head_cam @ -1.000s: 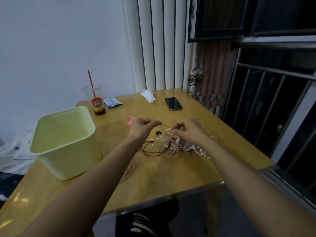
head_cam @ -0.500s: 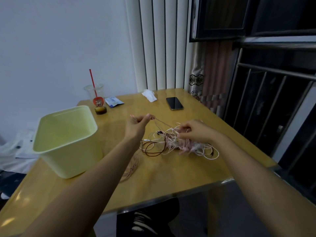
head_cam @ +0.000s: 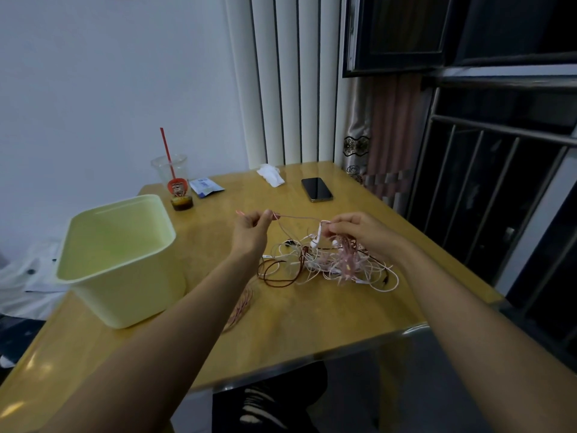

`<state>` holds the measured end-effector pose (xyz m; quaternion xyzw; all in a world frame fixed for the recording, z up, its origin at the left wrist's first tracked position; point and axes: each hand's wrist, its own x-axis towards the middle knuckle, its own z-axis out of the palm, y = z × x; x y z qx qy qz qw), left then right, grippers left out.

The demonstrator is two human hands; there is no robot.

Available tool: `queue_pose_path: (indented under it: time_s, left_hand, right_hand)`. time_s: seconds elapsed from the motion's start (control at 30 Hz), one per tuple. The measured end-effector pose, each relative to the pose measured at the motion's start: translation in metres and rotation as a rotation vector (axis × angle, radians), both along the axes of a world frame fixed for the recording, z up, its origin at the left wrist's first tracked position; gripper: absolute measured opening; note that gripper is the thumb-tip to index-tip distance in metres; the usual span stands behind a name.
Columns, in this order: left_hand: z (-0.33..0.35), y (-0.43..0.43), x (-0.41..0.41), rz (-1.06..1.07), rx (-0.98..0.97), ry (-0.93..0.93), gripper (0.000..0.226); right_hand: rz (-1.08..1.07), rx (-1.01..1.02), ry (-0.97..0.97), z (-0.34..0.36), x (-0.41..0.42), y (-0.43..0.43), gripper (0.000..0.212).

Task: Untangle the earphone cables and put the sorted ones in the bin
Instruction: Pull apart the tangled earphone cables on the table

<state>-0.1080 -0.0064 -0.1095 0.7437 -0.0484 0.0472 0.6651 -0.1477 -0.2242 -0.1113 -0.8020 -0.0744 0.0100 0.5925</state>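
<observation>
Your left hand (head_cam: 251, 231) is up off the table (head_cam: 312, 320), just right of the pale green bin (head_cam: 131, 295), thumb and fingers pinching a thin pink cable (head_cam: 296, 217). That strand runs tight away from the bin to your right hand (head_cam: 359, 232), whose fingers are curled into the top of the tangle of earphone cables (head_cam: 340, 264), pinching it right about where a white earbud (head_cam: 316, 242) hangs. So your hands are apart, each clamped on cable, with that one pink line stretched between them.

The tangle itself is on the tabletop, well to the right of the bin: white and pink wires mostly, plus a dark brown cable loop (head_cam: 276, 278) on the side nearest the bin. Another pinkish cable bunch (head_cam: 239, 307) lies flat on the wood near the bin's right front corner, partly under your left forearm. I can't see anything inside the bin from this angle.

Behind the bin there's a clear plastic cup (head_cam: 171, 171) with a red straw (head_cam: 166, 148), and a small blue packet (head_cam: 206, 187) beside that. Farther back and right of the bin: a crumpled tissue (head_cam: 271, 175) and a phone (head_cam: 316, 189) lying face up.
</observation>
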Motion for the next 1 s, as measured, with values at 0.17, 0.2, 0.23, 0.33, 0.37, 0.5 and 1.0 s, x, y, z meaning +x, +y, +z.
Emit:
queue_pose_path:
  time_s: [0.17,0.2,0.23,0.33,0.37,0.5,1.0]
  left_hand:
    - [-0.004,-0.001,0.001,-0.024,0.042,0.005,0.027]
    - [-0.005,-0.002,0.002,-0.029,0.049,-0.006,0.027]
    - [-0.005,-0.002,0.003,-0.032,0.043,-0.010,0.027]
    - [-0.005,-0.004,0.003,-0.040,0.047,0.003,0.028]
    - [-0.005,-0.005,0.003,-0.045,0.055,0.008,0.029]
    - [-0.001,-0.008,-0.002,-0.095,0.045,0.056,0.029]
    - [0.001,-0.015,-0.011,-0.289,0.143,0.069,0.022]
  right_hand:
    - [0.023,0.021,0.084,-0.002,-0.001,0.003,0.014]
    - [0.012,0.000,0.093,-0.003,-0.001,0.004,0.016]
    - [-0.006,-0.007,0.098,-0.003,0.000,0.004,0.017]
    - [-0.066,-0.058,0.064,-0.004,0.002,0.004,0.016]
    - [-0.073,-0.065,0.049,-0.004,0.002,0.004,0.014]
    - [-0.111,-0.044,-0.025,-0.006,0.001,0.005,0.008]
    - [-0.099,-0.106,-0.102,-0.010,0.001,0.015,0.014]
